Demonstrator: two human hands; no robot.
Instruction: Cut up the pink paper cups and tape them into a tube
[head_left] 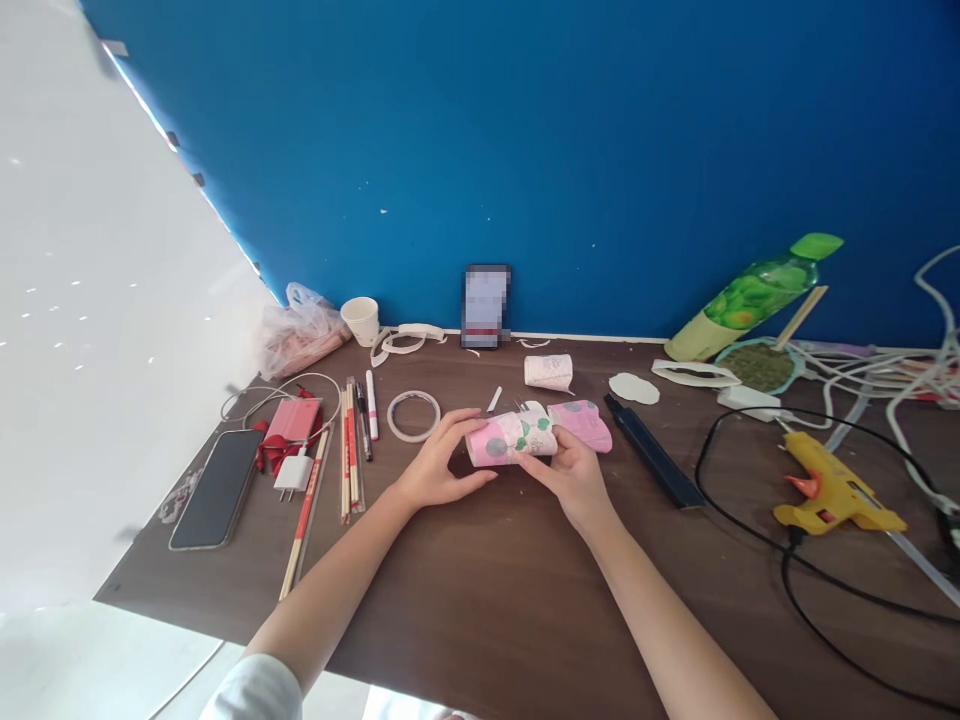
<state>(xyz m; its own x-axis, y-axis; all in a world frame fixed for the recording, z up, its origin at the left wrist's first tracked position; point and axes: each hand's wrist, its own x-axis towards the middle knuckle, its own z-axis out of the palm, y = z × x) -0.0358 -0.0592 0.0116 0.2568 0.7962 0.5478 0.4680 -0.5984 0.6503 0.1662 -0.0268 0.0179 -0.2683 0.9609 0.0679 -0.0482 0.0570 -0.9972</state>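
The tube (510,440), pink and white with green and grey spots, lies on its side low over the near-middle of the table (450,610); whether it touches the wood, I cannot tell. The right hand (576,480) pinches its right end, thumb along the near side and fingers behind. At 9 o'clock, the left hand (435,470) is spread wide around the other end, fingers at the far edge and thumb at the near one; I cannot tell whether it presses.

The step looks like turning or lining up the tube. As I judge it, the next move calls for a light, even grip, since the wall seems soft and could dent, and for keeping the patterned wrap from slipping.

Just beside the tube at 3 o'clock is a pink piece (587,427); at 1 o'clock, a small roll (548,371); at 2 o'clock, a white cutout (634,388). Tape (391,415) sits at 10 o'clock. Farther out are a phone (486,300) propped at 12, a black bar (652,453) at 3 and a glue gun (836,490) between 3 and 4.
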